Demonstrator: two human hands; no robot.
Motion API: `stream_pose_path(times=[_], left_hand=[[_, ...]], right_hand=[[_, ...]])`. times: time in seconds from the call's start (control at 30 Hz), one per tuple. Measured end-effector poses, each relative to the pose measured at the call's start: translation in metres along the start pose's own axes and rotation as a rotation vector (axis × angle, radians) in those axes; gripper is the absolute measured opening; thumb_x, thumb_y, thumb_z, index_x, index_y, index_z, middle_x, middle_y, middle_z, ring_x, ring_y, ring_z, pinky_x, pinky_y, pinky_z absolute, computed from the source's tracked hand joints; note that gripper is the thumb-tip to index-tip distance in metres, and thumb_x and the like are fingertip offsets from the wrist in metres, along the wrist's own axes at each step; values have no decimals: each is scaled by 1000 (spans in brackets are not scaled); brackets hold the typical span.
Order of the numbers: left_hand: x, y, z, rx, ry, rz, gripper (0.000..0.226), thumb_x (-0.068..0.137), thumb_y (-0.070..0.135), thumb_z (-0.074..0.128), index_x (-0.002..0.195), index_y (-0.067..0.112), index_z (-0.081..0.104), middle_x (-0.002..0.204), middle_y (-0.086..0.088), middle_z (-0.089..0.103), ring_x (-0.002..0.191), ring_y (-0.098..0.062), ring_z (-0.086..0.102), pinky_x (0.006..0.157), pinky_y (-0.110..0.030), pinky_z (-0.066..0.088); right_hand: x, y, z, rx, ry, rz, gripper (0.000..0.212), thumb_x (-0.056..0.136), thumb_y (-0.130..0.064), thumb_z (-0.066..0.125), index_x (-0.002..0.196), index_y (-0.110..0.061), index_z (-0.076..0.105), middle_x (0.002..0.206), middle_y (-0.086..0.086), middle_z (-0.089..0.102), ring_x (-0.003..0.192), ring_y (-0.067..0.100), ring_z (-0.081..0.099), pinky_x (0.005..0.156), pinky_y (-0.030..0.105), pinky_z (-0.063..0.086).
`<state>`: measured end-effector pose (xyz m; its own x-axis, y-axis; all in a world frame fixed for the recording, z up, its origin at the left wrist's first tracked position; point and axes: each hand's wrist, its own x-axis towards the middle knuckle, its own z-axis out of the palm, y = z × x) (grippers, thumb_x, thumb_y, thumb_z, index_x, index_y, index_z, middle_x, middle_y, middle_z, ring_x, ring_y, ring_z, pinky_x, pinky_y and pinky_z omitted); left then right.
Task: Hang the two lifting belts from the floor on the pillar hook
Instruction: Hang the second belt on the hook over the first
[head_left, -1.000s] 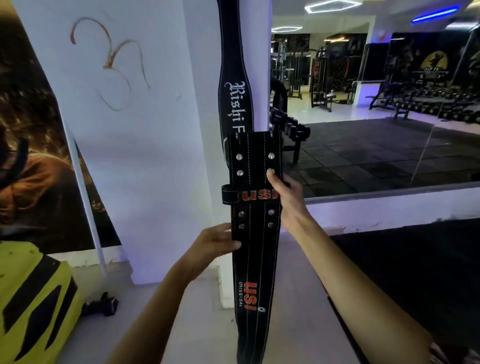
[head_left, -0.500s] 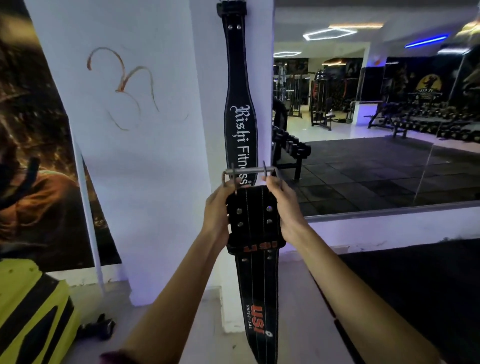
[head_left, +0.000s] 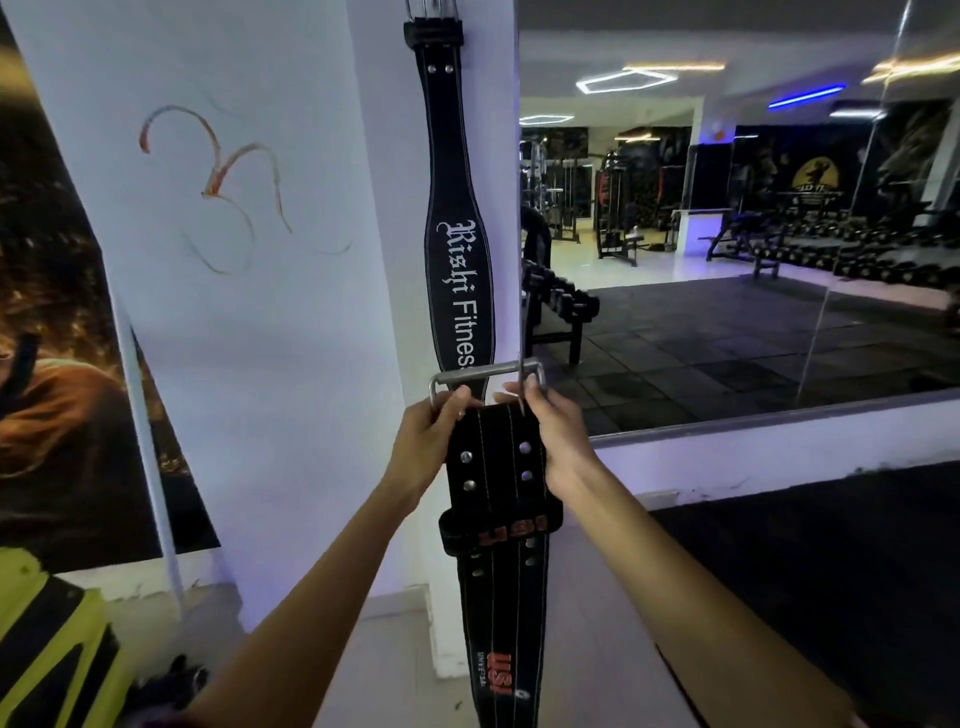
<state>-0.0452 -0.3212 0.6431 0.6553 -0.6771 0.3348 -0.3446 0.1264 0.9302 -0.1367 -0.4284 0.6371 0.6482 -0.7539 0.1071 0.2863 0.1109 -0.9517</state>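
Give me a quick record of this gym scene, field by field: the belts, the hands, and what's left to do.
hung belt: Rishi Fitness belt hangs upright on the white pillar, buckle at the top
held belt: USI belt, metal buckle uppermost, tail trailing down
left hand: grips the buckle end's left edge
right hand: grips the right edge
hook: above the frame, not visible
remaining: held belt not yet hung
background: wall mirror showing gym equipment
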Motion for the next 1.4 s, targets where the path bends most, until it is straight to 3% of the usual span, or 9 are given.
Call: stream_pose_path(times=[0.1, 0.3, 0.47, 0.57, 0.7, 0.9, 1.03, 1.2, 1.4], left_hand=[[-2, -6, 14, 80, 398, 81, 36, 97, 34, 41, 65, 20, 49, 60, 4, 52, 54, -10, 48, 49, -11, 37], [14, -14, 10, 64, 536, 0, 44, 97, 36, 39, 58, 16, 39, 57, 0, 44, 58, -21, 41, 55, -33, 34], [36, -14, -4, 37, 562, 17, 43, 98, 35, 36, 59, 16, 39, 58, 1, 45, 57, -20, 41, 60, -33, 34], [56, 11, -9, 41, 543, 166, 39, 99, 36, 32, 67, 16, 42, 61, 4, 45, 56, -15, 41, 59, -34, 36], [115, 57, -25, 102, 550, 413, 37, 99, 36, 27, 72, 14, 41, 55, 5, 39, 49, -14, 36, 56, -35, 34], [254, 153, -45, 200, 666, 736, 42, 100, 35, 24, 64, 21, 38, 60, -2, 49, 65, -30, 52, 62, -39, 36], [358, 221, -59, 241, 780, 773, 51, 99, 41, 23, 56, 18, 38, 80, -22, 63, 79, -39, 58, 65, -38, 35], [470, 283, -65, 365, 772, 639, 56, 99, 42, 23, 96, -1, 60, 104, -23, 64, 89, -35, 57, 74, -36, 37], [557, 322, -71, 432, 765, 602, 45, 100, 29, 25, 120, 0, 51, 129, -22, 53, 120, -38, 48, 95, -40, 38]], right_hand=[[1, 4, 12, -16, -27, 87, 37, 89, -43, 49, 69, -20, 69, 80, -2, 71, 52, 16, 51, 38, 17, 30], [15, -1, 14, -66, -250, 250, 14, 83, -26, 57, 88, -24, 70, 94, -3, 70, 80, 17, 57, 49, 23, 39], [32, 9, 39, -273, -27, -187, 26, 93, -39, 44, 89, -19, 61, 83, -10, 61, 80, 5, 57, 71, 30, 43], [49, -10, 60, -367, 178, -471, 39, 97, -40, 32, 66, -25, 51, 62, -12, 52, 52, 3, 50, 59, 38, 44], [93, -69, 81, -472, 268, -729, 43, 97, -37, 30, 70, -12, 52, 52, -5, 43, 42, 12, 42, 47, 37, 43], [195, -189, 121, -560, 370, -1137, 40, 98, -32, 28, 101, -2, 53, 77, 15, 65, 68, 34, 61, 55, 37, 38], [278, -275, 151, -557, 412, -1197, 46, 99, -38, 23, 104, -4, 54, 94, 22, 64, 90, 39, 58, 65, 33, 30], [390, -354, 185, -479, 428, -1100, 54, 99, -40, 21, 105, -1, 57, 107, 24, 63, 101, 40, 57, 70, 35, 34], [466, -413, 209, -534, 477, -1049, 46, 100, -28, 25, 116, 2, 56, 122, 24, 59, 110, 38, 55, 76, 34, 35]])
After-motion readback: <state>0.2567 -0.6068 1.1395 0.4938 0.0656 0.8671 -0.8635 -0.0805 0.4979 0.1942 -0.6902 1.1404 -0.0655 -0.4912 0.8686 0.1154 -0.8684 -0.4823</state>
